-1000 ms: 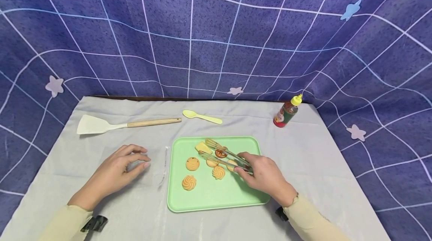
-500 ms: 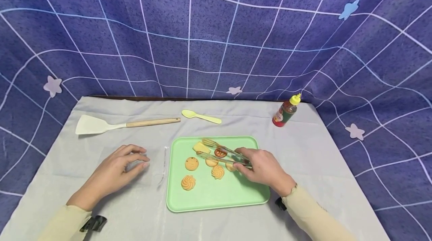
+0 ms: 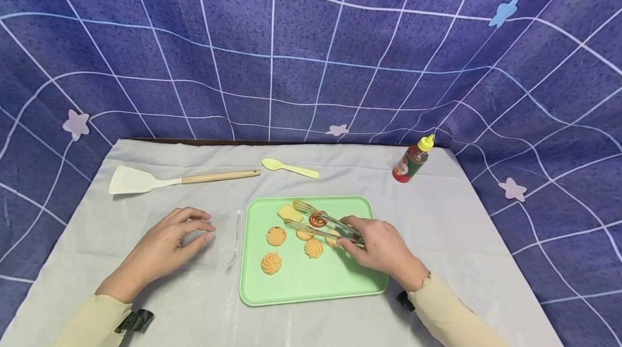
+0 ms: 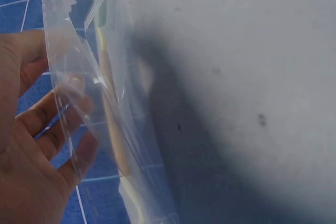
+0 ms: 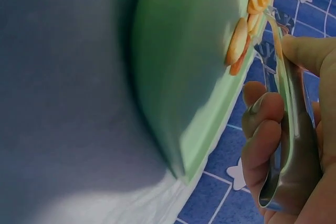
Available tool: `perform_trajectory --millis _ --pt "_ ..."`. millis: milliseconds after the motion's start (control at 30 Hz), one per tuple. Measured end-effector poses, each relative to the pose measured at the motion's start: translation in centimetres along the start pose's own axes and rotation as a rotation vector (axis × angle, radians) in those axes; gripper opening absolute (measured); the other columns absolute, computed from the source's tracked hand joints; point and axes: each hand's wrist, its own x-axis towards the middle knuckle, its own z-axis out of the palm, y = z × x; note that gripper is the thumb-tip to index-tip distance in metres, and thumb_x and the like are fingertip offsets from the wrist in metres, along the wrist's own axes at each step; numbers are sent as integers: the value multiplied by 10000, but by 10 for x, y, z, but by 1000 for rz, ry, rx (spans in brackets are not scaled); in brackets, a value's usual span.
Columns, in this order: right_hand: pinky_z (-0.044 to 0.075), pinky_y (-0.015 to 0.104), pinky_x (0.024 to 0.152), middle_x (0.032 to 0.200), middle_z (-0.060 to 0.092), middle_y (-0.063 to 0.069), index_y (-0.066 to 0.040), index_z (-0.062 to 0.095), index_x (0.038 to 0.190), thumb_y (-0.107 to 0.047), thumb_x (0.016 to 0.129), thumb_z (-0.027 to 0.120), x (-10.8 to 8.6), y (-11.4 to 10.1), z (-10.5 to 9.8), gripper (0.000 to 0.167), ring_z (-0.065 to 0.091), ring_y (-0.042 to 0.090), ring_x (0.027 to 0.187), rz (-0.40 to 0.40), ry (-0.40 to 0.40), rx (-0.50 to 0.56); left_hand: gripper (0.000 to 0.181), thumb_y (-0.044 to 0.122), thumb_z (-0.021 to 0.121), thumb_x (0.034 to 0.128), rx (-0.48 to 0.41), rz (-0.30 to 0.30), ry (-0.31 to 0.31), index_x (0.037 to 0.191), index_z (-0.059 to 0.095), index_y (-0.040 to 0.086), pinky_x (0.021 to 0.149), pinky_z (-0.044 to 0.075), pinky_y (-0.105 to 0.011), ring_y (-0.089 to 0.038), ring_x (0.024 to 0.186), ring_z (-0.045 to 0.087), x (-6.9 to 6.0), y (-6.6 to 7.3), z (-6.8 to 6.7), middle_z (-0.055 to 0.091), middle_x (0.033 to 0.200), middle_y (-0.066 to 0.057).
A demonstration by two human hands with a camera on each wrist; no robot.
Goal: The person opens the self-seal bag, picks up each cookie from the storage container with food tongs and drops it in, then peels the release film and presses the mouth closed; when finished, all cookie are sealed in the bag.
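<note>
Near left, we see a left hand (image 3: 167, 244), fingers loosely bent and apart; we cannot tell whether they touch the thin, clear plastic bag (image 4: 123, 77) there. Near right, a right hand (image 3: 381, 244) grips metal tongs (image 5: 296, 177), the slotted tips spread over a green tray (image 3: 330, 279). We judge them stiff but springy, best squeezed mid-arm. On the tray lie swirl cookies (image 3: 313, 248), then a pretzel cookie (image 3: 318, 222) and a square biscuit (image 3: 289, 213): probably light, brittle, best pinched gently by the edges. Beyond, we find a spatula (image 3: 133, 180), a yellow spoon (image 3: 291, 168) and, far right, a sauce bottle (image 3: 411, 161).
</note>
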Motion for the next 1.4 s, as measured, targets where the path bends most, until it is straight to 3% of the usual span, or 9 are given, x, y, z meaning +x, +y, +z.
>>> perform_trajectory --millis 233,733,1100,1400 --pt "486 317 530 897 710 -42 -131 704 1209 -403 923 745 3 -5 -4 397 533 61 625 -42 0 -10 215 123 834 841 -9 8 3 1008 770 242 842 437 -338 -179 1077 577 -1 -1 1 643 1179 29" --pt "518 366 538 933 717 -19 -144 677 1235 -407 941 722 6 -7 -6 397 607 97 683 -45 -46 -79 192 125 831 843 -11 5 4 997 773 224 848 438 -349 -192 1089 576 1 1 0 647 1177 18" --pt "530 372 544 967 723 -28 -169 669 1253 -408 948 713 0 -4 3 390 627 83 729 -81 8 -81 197 119 831 844 -1 -12 -3 1000 772 223 862 448 -378 -204 1098 577 -1 1 1 645 1177 15" --pt "550 385 580 989 725 -34 -175 664 1258 -412 945 720 4 -8 1 396 654 92 772 -105 18 -46 213 118 838 836 1 -12 5 1002 773 234 805 441 -307 -178 1074 575 -2 0 2 642 1178 32"
